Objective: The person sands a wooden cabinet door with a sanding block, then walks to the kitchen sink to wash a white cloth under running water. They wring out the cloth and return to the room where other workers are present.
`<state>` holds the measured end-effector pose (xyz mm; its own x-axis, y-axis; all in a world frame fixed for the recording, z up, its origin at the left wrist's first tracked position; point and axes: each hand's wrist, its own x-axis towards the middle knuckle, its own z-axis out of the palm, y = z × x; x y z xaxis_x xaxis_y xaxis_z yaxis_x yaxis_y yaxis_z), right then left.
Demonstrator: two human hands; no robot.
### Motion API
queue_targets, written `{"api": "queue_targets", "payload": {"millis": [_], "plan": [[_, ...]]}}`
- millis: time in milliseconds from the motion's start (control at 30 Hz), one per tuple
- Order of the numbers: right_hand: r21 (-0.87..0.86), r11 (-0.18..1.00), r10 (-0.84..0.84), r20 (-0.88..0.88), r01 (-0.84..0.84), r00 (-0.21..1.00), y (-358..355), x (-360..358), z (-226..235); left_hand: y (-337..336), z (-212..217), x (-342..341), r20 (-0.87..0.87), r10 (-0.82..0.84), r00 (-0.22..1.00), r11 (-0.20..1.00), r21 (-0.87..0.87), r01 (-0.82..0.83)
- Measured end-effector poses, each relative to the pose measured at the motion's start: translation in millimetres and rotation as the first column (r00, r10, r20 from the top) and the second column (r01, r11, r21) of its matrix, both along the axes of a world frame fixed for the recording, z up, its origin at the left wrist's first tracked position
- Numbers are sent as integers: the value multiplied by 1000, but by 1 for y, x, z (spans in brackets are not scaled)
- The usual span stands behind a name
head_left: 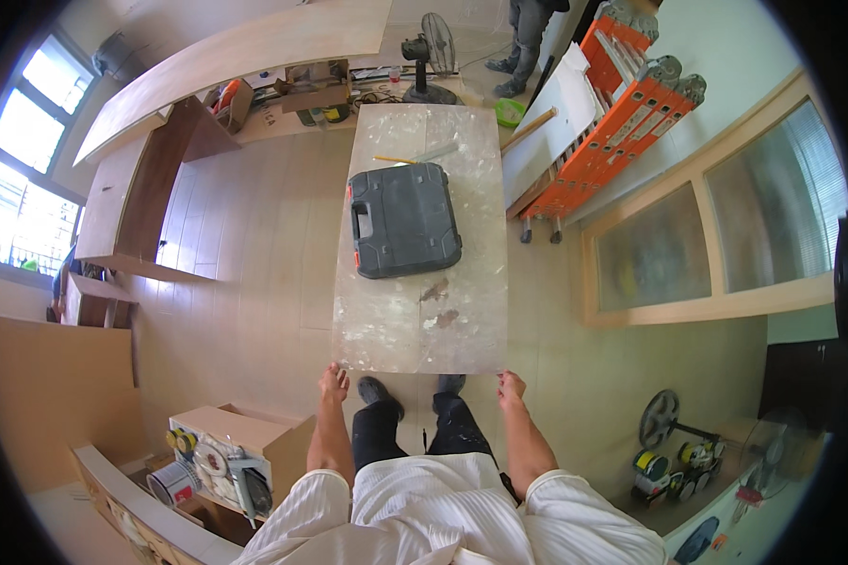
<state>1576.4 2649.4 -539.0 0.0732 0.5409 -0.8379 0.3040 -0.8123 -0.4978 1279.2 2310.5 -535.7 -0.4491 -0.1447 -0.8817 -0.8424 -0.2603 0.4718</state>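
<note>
A long worn worktable, spattered with pale paint and dark stains, stretches away in front of me. My left hand is closed on its near left corner, and my right hand grips the near right corner with curled fingers. Both thumbs lie close to the edge; the fingertips underneath are hidden. On the far half of the top lies a dark grey plastic tool case, closed, its handle and red latches toward the left. Just beyond the case are a yellow pencil and a flat greyish strip.
An orange folding ladder leans at the right, near a wooden-framed glass panel. A black fan and a standing person are beyond the table. Wooden cabinet panels stand left; a cardboard box sits lower left.
</note>
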Motion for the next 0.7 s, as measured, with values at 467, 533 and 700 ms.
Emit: {"api": "queue_targets", "payload": {"millis": [467,533,700], "plan": [[-39,958,-286,-23,285,958,-52,-39,7,-25,3,-54,165,36,986,989,132,-59],[-61,953,-300,-16,298,954,-74,-53,5,-42,7,-81,142,1,990,986,166,-24],[-115,922,-372,7,370,928,-136,-94,5,-81,-3,-142,109,-113,988,992,68,106]]}}
